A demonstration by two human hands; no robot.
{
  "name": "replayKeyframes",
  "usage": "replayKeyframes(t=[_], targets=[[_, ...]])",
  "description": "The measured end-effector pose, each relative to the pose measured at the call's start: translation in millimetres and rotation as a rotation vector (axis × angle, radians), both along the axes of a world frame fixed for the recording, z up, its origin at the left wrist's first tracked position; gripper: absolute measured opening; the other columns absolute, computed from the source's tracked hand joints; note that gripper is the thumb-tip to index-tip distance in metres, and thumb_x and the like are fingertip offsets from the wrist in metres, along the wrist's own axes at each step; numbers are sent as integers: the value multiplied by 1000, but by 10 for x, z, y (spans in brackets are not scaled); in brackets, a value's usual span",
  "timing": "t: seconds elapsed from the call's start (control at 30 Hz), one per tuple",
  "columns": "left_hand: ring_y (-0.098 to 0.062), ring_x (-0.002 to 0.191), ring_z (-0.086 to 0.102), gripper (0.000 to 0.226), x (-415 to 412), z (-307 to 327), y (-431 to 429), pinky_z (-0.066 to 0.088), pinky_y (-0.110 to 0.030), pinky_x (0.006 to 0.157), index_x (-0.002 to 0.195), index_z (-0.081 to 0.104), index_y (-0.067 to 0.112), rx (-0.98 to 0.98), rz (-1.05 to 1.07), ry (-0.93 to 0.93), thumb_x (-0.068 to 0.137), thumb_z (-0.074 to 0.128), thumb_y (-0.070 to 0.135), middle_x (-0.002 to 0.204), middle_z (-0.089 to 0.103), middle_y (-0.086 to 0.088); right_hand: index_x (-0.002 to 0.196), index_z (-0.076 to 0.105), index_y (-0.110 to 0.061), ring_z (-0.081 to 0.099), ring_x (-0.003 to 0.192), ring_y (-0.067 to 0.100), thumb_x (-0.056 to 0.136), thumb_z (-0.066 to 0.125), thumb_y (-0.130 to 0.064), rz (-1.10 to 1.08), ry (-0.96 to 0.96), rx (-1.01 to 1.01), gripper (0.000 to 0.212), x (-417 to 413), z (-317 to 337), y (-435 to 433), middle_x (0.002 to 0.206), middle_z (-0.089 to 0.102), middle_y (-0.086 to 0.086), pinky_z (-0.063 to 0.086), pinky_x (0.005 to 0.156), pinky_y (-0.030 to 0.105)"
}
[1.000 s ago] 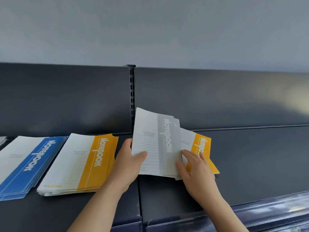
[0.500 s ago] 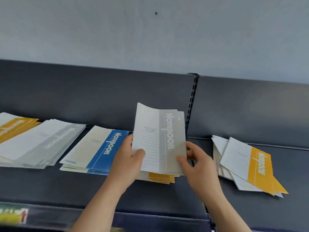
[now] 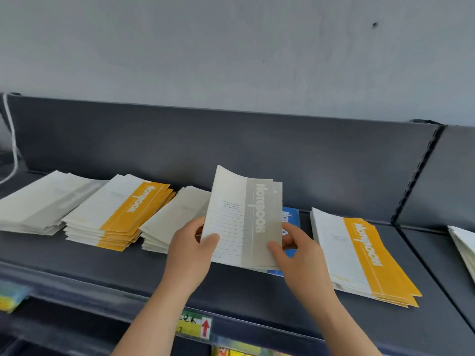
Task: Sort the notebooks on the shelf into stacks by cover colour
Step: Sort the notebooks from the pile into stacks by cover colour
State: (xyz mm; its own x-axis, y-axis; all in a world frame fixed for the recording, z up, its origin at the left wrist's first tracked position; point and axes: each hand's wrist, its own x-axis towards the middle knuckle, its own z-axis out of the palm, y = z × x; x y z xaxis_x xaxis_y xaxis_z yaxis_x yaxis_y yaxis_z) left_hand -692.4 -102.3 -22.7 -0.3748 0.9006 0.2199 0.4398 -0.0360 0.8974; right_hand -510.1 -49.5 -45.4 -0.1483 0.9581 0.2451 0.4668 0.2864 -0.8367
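Both hands hold a few grey-striped notebooks (image 3: 244,222) upright above the dark shelf (image 3: 231,281). My left hand (image 3: 191,249) grips their left edge, thumb on the cover. My right hand (image 3: 295,255) pinches the lower right corner. Behind them lies a blue-striped stack (image 3: 291,217), mostly hidden. To its left sit a pale stack (image 3: 174,219), an orange-striped stack (image 3: 120,214) and a grey stack (image 3: 43,201). Another orange-striped stack (image 3: 359,255) lies on the right.
The shelf's dark back panel (image 3: 231,150) rises behind the stacks, with a slotted upright (image 3: 416,178) at the right. More notebooks (image 3: 462,245) show at the far right edge. A price label with a red arrow (image 3: 198,327) sits on the shelf's front rail. A white cord (image 3: 12,140) hangs at left.
The view has swung left along the shelf. Both hands have carried the grey-striped notebooks leftward, from the mixed pile past the upright to over the blue stack.
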Motion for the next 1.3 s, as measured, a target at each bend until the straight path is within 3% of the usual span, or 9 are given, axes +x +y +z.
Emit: replayKeyframes(t=[0.3, 0.43, 0.53, 0.63, 0.8, 0.9, 1.1, 1.2, 1.3], targets=[[8, 87, 55, 30, -617, -9, -2, 43, -1, 54, 107, 54, 38, 4, 79, 24, 95, 50, 11, 101, 59, 23, 127, 51, -30, 57, 82, 1, 90, 58, -32, 43, -49, -15, 39, -678, 19, 98, 87, 60, -15, 43, 60, 10], [-2, 98, 57, 30, -867, -39, -11, 43, -5, 61, 116, 57, 34, 2, 142, 51, 96, 50, 14, 111, 60, 19, 127, 52, -27, 58, 82, 1, 89, 60, -30, 99, -64, 8, 40, -968, 43, 198, 88, 60, -15, 48, 64, 13], [-1, 97, 59, 30, -1123, -55, -62, 44, -5, 62, 113, 59, 33, 18, 186, 39, 95, 49, 12, 108, 62, 20, 133, 48, -25, 59, 82, 4, 88, 60, -32, 139, -72, 12, 47, -1256, 41, 227, 91, 61, -13, 48, 66, 13], [5, 93, 59, 32, -1420, -51, -125, 47, -6, 64, 107, 60, 36, 47, 232, 40, 94, 49, 9, 101, 63, 26, 122, 54, -29, 58, 80, -1, 88, 60, -31, 181, -73, 25, 35, -1571, 74, 202, 84, 60, -17, 43, 61, 10], [-1, 99, 60, 25, -2047, -70, -154, 48, -10, 70, 109, 58, 34, 81, 311, 54, 94, 51, 15, 108, 63, 19, 119, 55, -31, 57, 79, -4, 89, 59, -30, 223, -58, 40, 30, -2227, 161, 171, 84, 62, -15, 41, 58, 9], [-7, 106, 58, 29, -2490, -33, -172, 49, -18, 83, 118, 57, 32, 101, 314, 84, 94, 52, 16, 116, 62, 15, 121, 55, -31, 59, 80, 0, 89, 59, -28, 234, -30, 36, 32, -2709, 188, 109, 87, 62, -16, 45, 61, 12], [-1, 95, 59, 25, -3454, 46, -252, 44, -10, 69, 107, 60, 31, 102, 289, 176, 94, 50, 12, 104, 65, 16, 119, 56, -32, 61, 86, 5, 89, 59, -31, 231, -32, -8, 30, -3651, 209, 1, 96, 64, -14, 54, 71, 22], [-5, 94, 57, 27, -3845, 48, -252, 44, -21, 73, 111, 60, 32, 85, 298, 255, 93, 52, 14, 102, 63, 16, 119, 54, -31, 60, 90, 8, 88, 59, -35, 198, -88, -19, 31, -4027, 166, -13, 99, 63, -12, 55, 80, 29], [-15, 96, 54, 29, -4144, 30, -228, 44, -30, 77, 116, 60, 30, 22, 340, 339, 92, 54, 16, 101, 58, 11, 109, 59, -26, 58, 90, 15, 86, 55, -40, 113, -262, 57, 27, -4337, 103, 11, 92, 65, -10, 51, 85, 38]])
